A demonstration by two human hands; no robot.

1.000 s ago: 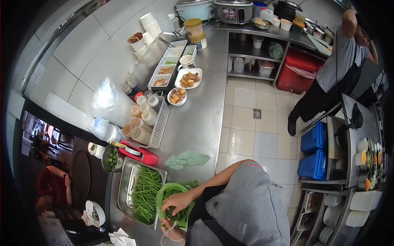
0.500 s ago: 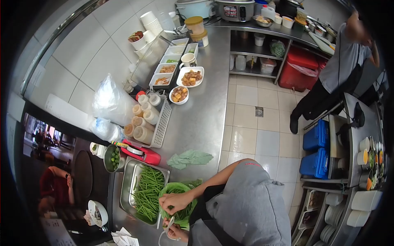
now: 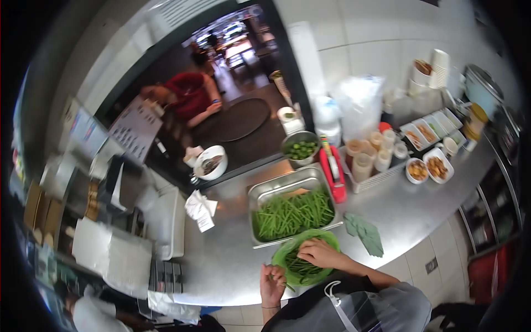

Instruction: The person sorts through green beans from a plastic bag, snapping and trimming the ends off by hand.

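A steel tray on the counter holds a heap of long green beans. In front of it, a green plastic bag lies open with more beans inside. My right hand reaches over the bag's mouth, fingers bent together against the beans; what they grip is too small to tell. Left of the bag, my left hand is raised with curled fingers, beside a short green bean end. A crumpled green cloth or bag lies to the right.
A red tape dispenser, a bowl of green limes and a basket of sauce bottles stand behind. White papers lie left. Food bowls stand at the right. A person in red is beyond the opening; another person is lower left.
The view has swung left, showing the opening and left shelves. My left hand has moved away from my right hand, to the bag's left side. My right hand stays at the bag.
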